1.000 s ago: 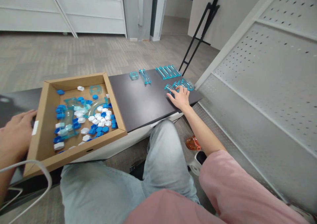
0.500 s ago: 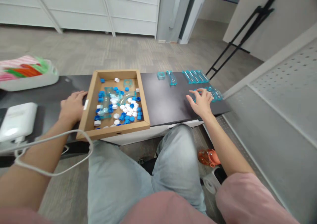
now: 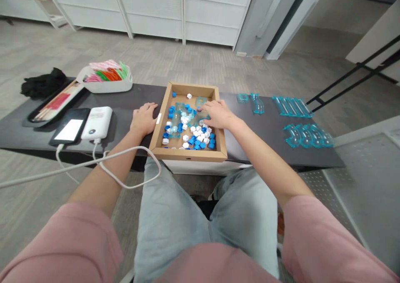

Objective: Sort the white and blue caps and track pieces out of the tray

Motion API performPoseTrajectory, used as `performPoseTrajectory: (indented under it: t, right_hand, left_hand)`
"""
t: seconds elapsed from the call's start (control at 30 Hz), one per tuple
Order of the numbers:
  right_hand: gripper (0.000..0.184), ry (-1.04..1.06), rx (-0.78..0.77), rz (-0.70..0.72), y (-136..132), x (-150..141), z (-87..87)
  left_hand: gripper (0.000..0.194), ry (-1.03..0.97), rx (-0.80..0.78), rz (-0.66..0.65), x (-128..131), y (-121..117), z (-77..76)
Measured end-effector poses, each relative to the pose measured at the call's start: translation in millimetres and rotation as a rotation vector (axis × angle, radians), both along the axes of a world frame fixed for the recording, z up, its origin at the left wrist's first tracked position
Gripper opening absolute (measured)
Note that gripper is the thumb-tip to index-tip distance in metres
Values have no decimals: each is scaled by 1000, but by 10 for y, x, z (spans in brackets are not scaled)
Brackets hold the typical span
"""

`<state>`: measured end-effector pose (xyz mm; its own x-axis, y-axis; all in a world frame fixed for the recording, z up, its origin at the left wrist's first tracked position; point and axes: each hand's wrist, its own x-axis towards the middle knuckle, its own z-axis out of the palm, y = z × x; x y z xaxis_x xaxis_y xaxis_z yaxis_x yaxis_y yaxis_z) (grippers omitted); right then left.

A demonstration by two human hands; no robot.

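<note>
A shallow cardboard box (image 3: 200, 154) on the dark table holds several white hexagonal pieces (image 3: 198, 131) and blue ones (image 3: 211, 142). Among them lie a clear teal straight tube piece (image 3: 176, 119) and a curved tube piece (image 3: 196, 118), partly covered by my fingers. My right hand (image 3: 219, 113) reaches over the box's right wall, thumb and fingers apart at the curved piece; whether it touches the piece is unclear. Against the outside of the left wall rests my left hand (image 3: 143, 119), fingers extended and holding nothing.
Right of the box lie a small square teal piece (image 3: 242, 98), a wavy tube (image 3: 257, 103), a row of straight tubes (image 3: 292, 107) and several curved tubes (image 3: 308, 136). Leftward are a white power bank (image 3: 97, 123), a phone (image 3: 70, 126), a loose cable (image 3: 131, 149) and a white basket (image 3: 109, 87).
My right hand has moved left from the curved tubes on the table to inside the box. My left hand stays beside the box. The view has swung left.
</note>
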<state>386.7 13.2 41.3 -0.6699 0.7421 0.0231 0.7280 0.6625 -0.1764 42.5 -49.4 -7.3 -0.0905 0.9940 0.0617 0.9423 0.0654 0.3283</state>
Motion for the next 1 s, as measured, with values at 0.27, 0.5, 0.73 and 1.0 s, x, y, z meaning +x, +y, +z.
performPoseTrajectory:
  t: [0.27,0.5,0.73,1.0]
  right_hand:
    - [46,-45,-53,19,234,-157,-80]
    - [50,373,57,-52,-33,303,85]
    - [39,475,171,-296,-518,1295,39]
    - [34,182,91,-700,-1072,2147,-481]
  left_hand:
    - [76,-15,43,6,-37,13,-102]
    - [77,-20,22,4,1,-2,-39]
    - [84,20,-46,-4,27,-58,115]
    - [137,50,-140,6,1,-31,177]
